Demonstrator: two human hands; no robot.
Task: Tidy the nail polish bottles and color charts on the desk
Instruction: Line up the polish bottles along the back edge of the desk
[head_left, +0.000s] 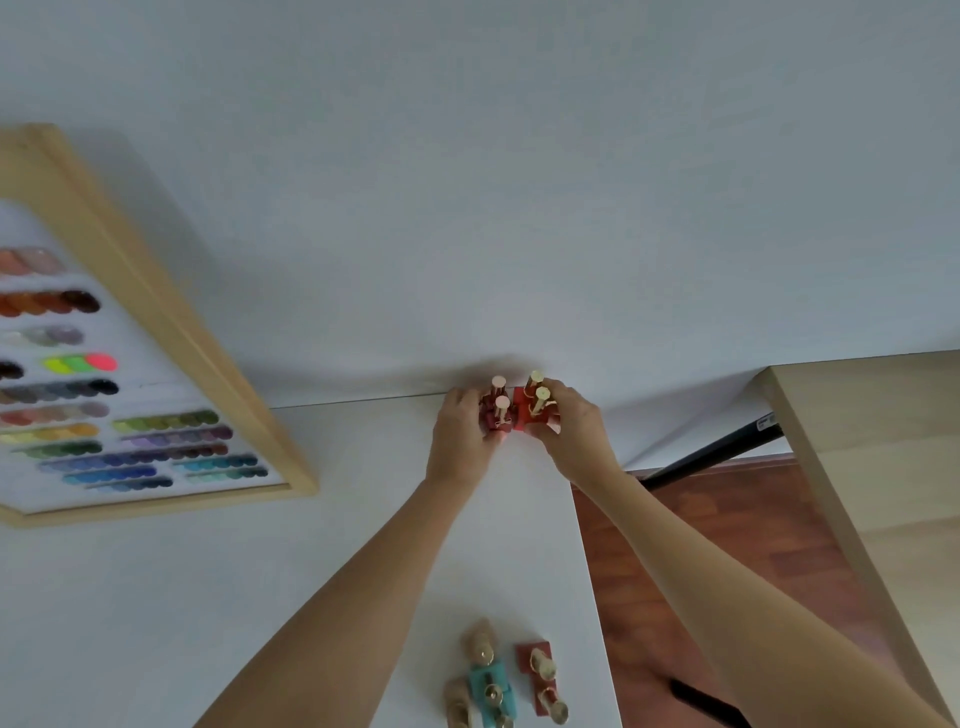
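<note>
L hand (460, 434) & R hand (574, 431) both closed round red polish bottles (511, 410), pressed between them at desk (311, 571) far edge.

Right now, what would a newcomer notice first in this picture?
First, two hands, the left hand and the right hand, pressing red nail polish bottles together at the far edge of the white desk. Next, the framed color chart at the left, and more bottles near the bottom.
</note>
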